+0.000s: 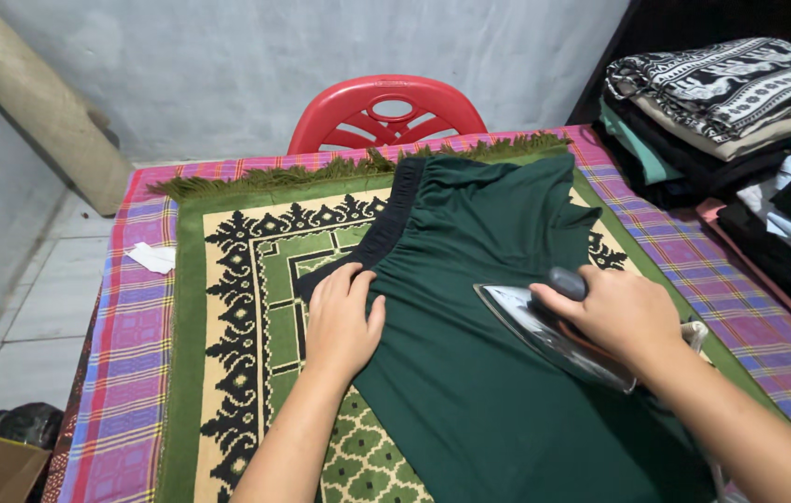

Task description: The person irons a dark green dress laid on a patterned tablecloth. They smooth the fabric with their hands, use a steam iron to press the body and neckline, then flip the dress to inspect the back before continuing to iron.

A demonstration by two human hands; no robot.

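Iron (545, 331) gripped in right hand (614, 312), nose up-left across green garment (489, 373) (left hand (340, 321) flat, fingers spread)

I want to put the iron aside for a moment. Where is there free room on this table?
Free: the patterned rug left of the left hand, up to the white scrap; and the checked cloth right of the iron. Crowded: the green garment in the middle, and the folded clothes at far right.

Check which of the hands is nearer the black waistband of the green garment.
Left. The left hand lies flat on the green garment, fingertips just below the black waistband. The right hand grips the iron, farther to the right.
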